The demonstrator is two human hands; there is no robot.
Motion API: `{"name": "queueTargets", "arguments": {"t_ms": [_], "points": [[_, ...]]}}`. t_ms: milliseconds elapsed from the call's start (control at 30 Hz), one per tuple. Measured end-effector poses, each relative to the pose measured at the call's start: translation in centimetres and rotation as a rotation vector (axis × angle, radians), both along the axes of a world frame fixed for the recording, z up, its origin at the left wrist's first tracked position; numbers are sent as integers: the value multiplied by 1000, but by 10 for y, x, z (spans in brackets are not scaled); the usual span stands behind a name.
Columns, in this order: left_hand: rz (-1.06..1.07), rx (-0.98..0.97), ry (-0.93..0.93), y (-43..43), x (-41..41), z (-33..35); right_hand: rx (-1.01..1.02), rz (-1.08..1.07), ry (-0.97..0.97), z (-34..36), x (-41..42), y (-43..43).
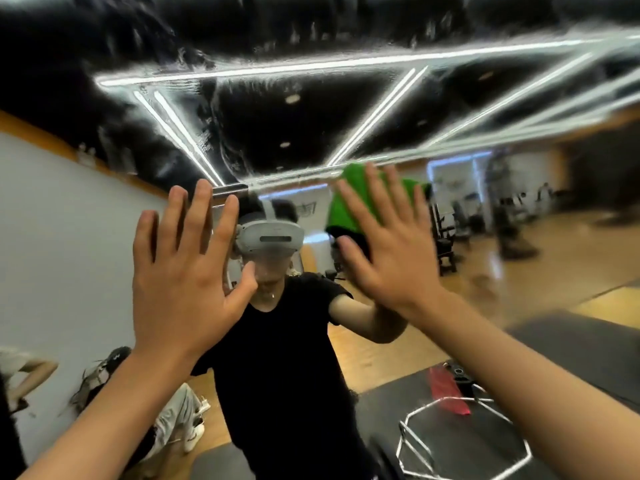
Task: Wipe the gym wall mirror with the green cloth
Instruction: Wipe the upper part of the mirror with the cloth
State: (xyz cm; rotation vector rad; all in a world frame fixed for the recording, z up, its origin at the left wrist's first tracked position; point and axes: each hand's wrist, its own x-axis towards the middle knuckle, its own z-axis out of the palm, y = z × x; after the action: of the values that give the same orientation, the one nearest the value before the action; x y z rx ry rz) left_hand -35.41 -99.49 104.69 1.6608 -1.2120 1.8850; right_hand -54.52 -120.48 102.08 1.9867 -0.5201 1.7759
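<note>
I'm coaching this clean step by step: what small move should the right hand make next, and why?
Probably slide the right hand, pressing the green cloth flat with straight fingers, upward over the mirror: the glass just above the cloth looks streaked and smeary, while the reflection lower down reads clearer.

This is a gym. A wall mirror (pixel 571 306) fills the view and reflects a large open hall with a pale wooden floor (pixel 381 355) partly covered by black mats (pixel 588 348). On one mat lies an eight-sided metal lifting bar frame (pixel 427 407). Farther back, along the far side of the hall, stand dark shapes (pixel 446 244) that are blurred but look like weight machines and benches. The ceiling (pixel 263 133) is black, crossed by long white light strips (pixel 277 69) set in angled lines. A grey wall (pixel 69 237) runs along the left side, topped by an orange band (pixel 34 133).
</note>
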Motion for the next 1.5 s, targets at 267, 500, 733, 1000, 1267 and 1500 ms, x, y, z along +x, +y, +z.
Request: {"name": "queueTargets", "arguments": {"t_ms": [267,500,733,1000,1267,1500], "points": [[-2,8,22,-1,-2,1,374,1,-307,48,13,15],[3,24,-14,5,6,2,-30,-20,172,-15,27,46],[-7,1,2,-1,3,-1,312,-44,-116,-53,-35,-27],[-8,-3,17,-1,3,-1,283,-16,-151,-68,49,63],[7,18,29,-1,1,-2,-101,-79,272,-107,-14,4],[30,40,17,3,2,-2,431,-37,-330,-30,43,52]]}}
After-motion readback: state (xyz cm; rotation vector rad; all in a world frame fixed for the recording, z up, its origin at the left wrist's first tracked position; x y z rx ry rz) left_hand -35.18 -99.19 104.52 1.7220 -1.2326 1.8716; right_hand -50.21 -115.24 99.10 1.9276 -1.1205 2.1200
